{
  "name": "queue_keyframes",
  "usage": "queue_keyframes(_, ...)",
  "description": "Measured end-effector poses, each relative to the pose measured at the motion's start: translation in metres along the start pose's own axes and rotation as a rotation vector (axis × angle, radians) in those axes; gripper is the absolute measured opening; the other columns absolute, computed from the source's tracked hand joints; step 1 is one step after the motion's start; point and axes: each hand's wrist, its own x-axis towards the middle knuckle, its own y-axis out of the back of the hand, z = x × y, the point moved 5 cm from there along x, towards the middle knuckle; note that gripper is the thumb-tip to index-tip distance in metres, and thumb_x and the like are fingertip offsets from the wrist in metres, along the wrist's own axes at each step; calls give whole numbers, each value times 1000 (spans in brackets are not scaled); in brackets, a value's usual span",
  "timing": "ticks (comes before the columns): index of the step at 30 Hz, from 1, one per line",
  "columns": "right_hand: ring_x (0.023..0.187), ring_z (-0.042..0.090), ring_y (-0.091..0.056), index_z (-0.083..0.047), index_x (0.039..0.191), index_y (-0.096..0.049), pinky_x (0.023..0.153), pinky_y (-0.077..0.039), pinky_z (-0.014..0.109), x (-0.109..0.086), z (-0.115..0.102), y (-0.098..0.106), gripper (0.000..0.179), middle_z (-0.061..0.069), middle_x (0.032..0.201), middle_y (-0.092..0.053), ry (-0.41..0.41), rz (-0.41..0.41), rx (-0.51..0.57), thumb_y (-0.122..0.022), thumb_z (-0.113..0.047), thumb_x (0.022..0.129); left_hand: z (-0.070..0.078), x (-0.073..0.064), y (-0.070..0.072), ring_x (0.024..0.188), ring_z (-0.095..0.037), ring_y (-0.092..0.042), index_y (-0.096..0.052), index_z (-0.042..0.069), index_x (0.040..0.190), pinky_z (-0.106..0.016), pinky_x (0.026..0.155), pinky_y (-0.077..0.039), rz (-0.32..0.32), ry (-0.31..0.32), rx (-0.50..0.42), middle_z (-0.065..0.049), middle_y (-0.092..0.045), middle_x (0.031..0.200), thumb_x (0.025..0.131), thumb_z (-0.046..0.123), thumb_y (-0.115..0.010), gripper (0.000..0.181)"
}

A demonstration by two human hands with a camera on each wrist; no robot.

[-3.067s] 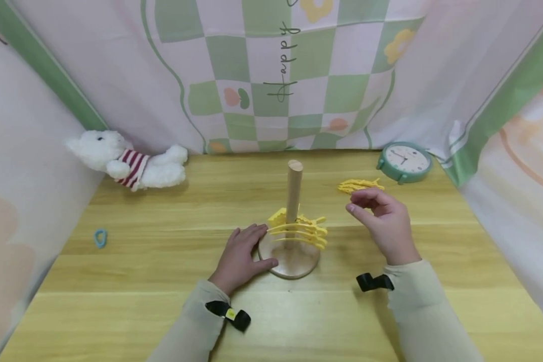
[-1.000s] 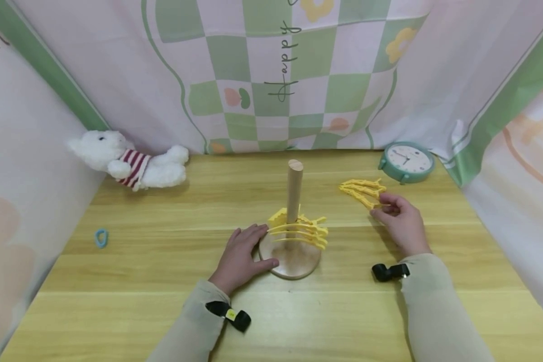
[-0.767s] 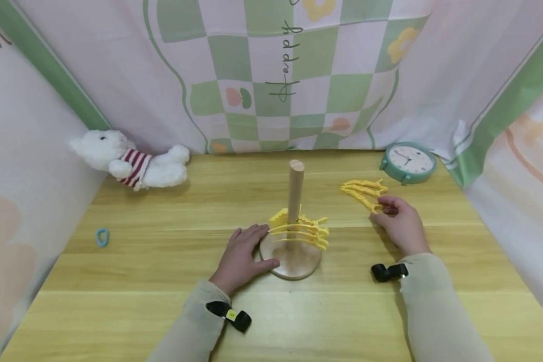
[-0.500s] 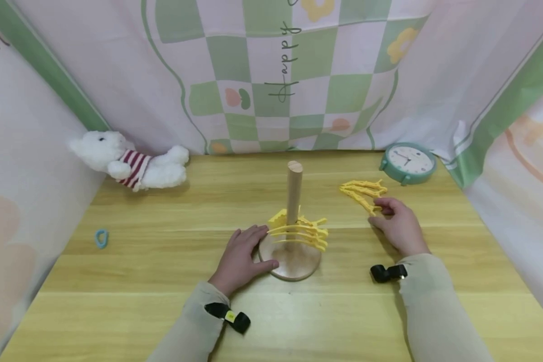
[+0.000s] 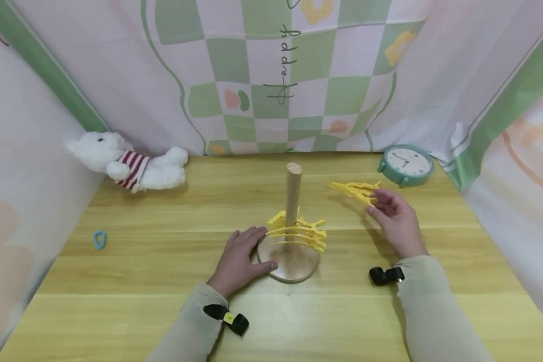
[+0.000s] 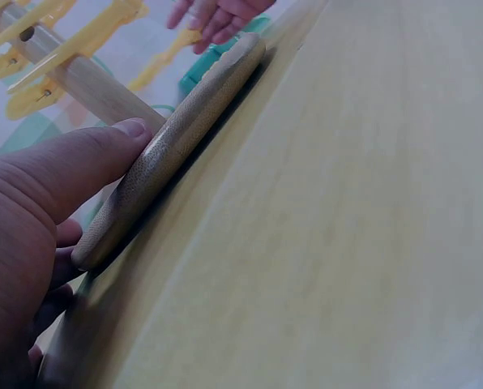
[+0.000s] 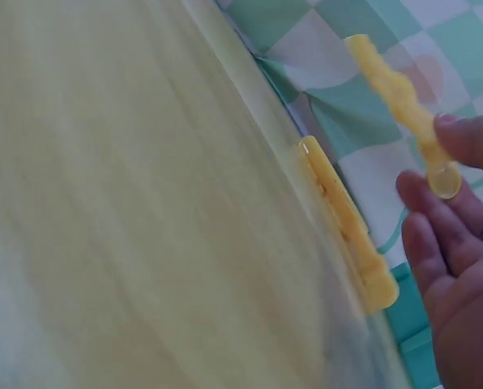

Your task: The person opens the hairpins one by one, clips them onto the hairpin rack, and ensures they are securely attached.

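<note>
A wooden stand has a round base [image 5: 291,266] and an upright post [image 5: 293,191]. Several yellow hair clips [image 5: 298,234] sit around the lower part of that post. My left hand [image 5: 240,261] holds the base's left edge, with its thumb [image 6: 104,158] on the rim and its fingers around the side. Over at the right, my right hand [image 5: 398,221] pinches one yellow hair clip [image 7: 395,97] by its end between thumb and fingers, raised off the table. Below it, more yellow clips [image 7: 347,227] lie on the tabletop, partly overlapped by the held one in the head view.
A green alarm clock [image 5: 406,165] lies at the back right. At the back left is a white plush toy [image 5: 131,161] in a striped shirt. A small blue ring-like piece [image 5: 99,240] lies on the left of the wooden table [image 5: 163,281]. Patterned cloth [image 5: 262,65] hangs behind.
My right hand first reached right to the loose clips, then took hold of one. That clip has now risen and shifted slightly left. The left hand and stand stay in place.
</note>
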Motion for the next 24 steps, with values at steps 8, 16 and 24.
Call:
queue_keyframes(8, 94, 8, -63, 4, 121, -62, 81, -54, 13, -4, -29, 3, 33, -1, 109, -68, 86, 37, 173, -72, 4, 89, 0, 0, -1, 145, -24, -37, -50, 12, 148, -48, 124, -13, -1, -1, 5, -3, -49, 152, 83, 52, -78, 81)
queue_keyframes(16, 87, 11, -63, 8, 112, -64, 75, -55, 14, -11, -64, 12, 28, 4, 102, -69, 171, 44, 255, -72, 11, 86, 0, 0, -1, 145, -24, -37, -50, 12, 148, -48, 124, -12, 6, -3, 1, -3, -49, 152, 82, 51, -78, 82)
queue_keyframes(24, 88, 12, -64, 8, 114, -69, 74, -56, 14, -18, -86, 16, 29, 3, 105, -69, 205, 15, 174, -74, 7, 86, 0, -1, 0, 145, -24, -37, -50, 12, 148, -48, 124, -12, 6, -1, -3, -3, -49, 152, 82, 52, -78, 81)
